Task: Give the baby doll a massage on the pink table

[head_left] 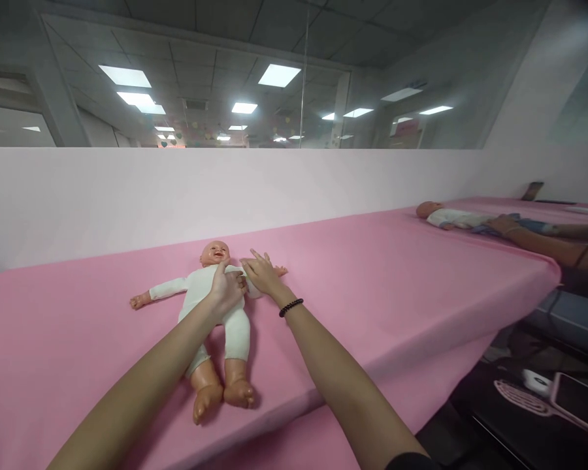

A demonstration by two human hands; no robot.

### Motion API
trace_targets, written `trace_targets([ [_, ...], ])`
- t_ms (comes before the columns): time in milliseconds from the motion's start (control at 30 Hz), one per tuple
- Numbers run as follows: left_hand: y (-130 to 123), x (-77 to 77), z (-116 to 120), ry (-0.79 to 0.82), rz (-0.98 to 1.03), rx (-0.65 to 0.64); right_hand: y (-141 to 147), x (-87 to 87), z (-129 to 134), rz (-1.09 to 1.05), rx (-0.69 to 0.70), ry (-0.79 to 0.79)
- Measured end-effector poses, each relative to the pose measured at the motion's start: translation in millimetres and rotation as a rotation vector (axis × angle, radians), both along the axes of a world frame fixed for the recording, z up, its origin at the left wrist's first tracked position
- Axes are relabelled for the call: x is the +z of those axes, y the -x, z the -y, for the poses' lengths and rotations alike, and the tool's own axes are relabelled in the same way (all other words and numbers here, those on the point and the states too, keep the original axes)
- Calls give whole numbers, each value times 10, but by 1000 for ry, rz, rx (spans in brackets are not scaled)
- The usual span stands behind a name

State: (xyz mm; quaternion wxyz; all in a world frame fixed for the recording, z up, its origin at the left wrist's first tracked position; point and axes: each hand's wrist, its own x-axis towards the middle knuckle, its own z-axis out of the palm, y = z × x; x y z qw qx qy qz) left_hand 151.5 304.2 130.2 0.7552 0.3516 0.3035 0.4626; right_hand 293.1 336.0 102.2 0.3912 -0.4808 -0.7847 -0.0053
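Both hands meet at frame centre: left hand grips the doll's chest, right hand lies spread, empty, on its arm. Doll lies face-up on the pink worktop. Another doll lies at right.

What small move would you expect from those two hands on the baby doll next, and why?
Probably the right hand slides along the doll's outstretched arm, which it already covers, with only the doll's small hand showing past its fingertips. The left hand rests on the chest of the doll, pinning it flat on the pink table.
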Motion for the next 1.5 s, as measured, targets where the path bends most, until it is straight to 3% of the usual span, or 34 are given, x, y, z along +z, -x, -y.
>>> trace_targets([
  [133, -58, -16, 35, 32, -33, 19, -21, 28, -38, -77, -9, -158],
  [267, -81, -4, 52, 69, -1, 44, -14, -90, -128, 161, 122, -62],
  [367, -72, 9, 57, 104, 13, 62, 10, -190, -159, 223, 121, -56],
  [500, -59, 27, 68, 122, 14, 62, 17, -182, -134, 163, 64, -130],
  [667, -54, 59, 86, 156, 78, 118, -31, -65, -113, -100, -37, -287],
  [833, -47, 63, 90, 184, 122, 135, -28, -153, -143, 60, 42, -2],
  [933, -42, 60, 91, 197, 126, 146, -2, -178, -128, 43, 35, 40],
  [1133, -33, 51, 77, 210, 162, 118, 26, -24, -52, -233, -28, -228],
  [1200, -34, 49, 80, 191, 151, 108, 24, 0, -30, -150, -97, -238],
  [1333, -38, 41, 98, 141, 87, 79, 16, -49, 3, 182, -123, -18],
  [1500, -36, 24, 101, 108, 63, -12, 32, -98, 14, 258, -188, 40],
])
